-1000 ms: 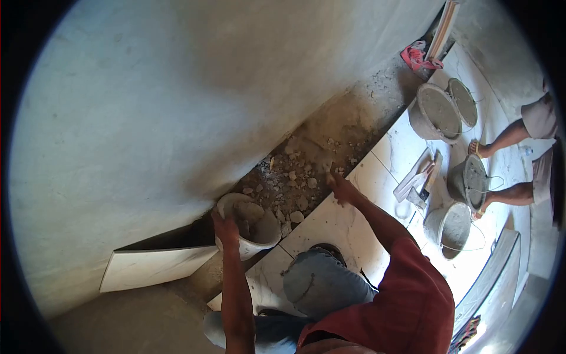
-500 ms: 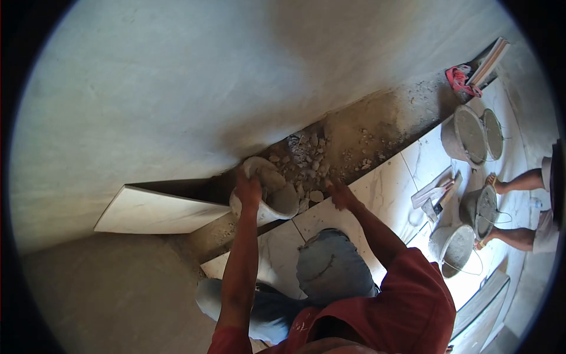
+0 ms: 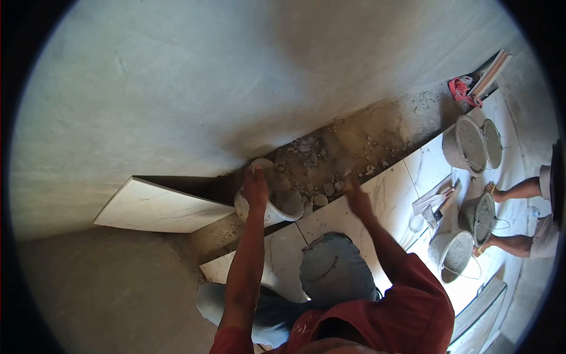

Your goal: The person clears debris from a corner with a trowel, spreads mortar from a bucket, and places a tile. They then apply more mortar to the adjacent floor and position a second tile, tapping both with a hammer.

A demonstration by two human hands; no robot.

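A pale bucket [image 3: 272,213] lies tipped on its side in the bare strip along the wall, its mouth towards the broken rubble [image 3: 312,154]. My left hand [image 3: 256,187] is closed on the bucket's rim. My right hand [image 3: 358,202] is over the edge of the laid tiles, right of the bucket, its fingers curled and smeared by motion. A brownish blur lies beyond it over the dirt; what the hand holds is not clear. Grey chunks [image 3: 320,200] lie between the bucket mouth and my right hand.
A loose marble-patterned tile [image 3: 159,207] leans at the left. Laid floor tiles [image 3: 386,189] run along the dirt strip. Several mortar buckets [image 3: 457,256] and trowels [image 3: 433,203] sit at the right, near another person's legs [image 3: 516,245]. A red bag [image 3: 463,91] lies at the far end.
My right hand has moved a little to the right and is blurred. My left hand stays on the bucket, which has shifted slightly right in view. The rubble by its mouth looks rearranged.
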